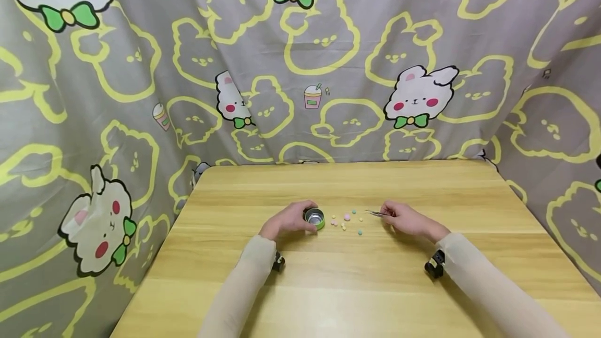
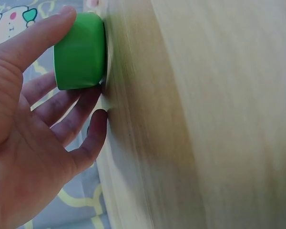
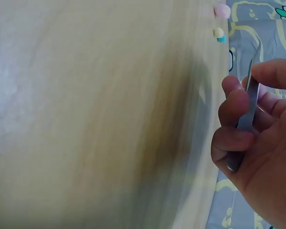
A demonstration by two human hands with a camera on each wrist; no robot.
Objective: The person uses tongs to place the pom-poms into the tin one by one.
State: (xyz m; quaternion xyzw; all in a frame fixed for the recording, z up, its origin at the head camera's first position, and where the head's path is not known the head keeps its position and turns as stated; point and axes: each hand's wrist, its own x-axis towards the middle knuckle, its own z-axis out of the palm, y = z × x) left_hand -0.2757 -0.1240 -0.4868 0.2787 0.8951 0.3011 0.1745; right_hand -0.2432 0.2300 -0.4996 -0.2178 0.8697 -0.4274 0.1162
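Several small balls [image 1: 347, 217] lie on the worktop [image 1: 328, 286], lower middle of the head frame, between the hands, likely for easy reach. The left hand [image 1: 292, 217] grips a green tin [image 2: 80, 55] at their left, seemingly steadying it; the right hand [image 1: 406, 218] pinches tweezers [image 3: 248, 114], tips toward the balls.

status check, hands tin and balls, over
Left hand grips green tin. Right hand holds tweezers. Small balls loose on table, between hands. No obstruction visible between tweezers and balls.

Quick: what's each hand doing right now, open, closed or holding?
Left hand: holding the green container, thumb and fingers around it.
Right hand: holding tweezers.
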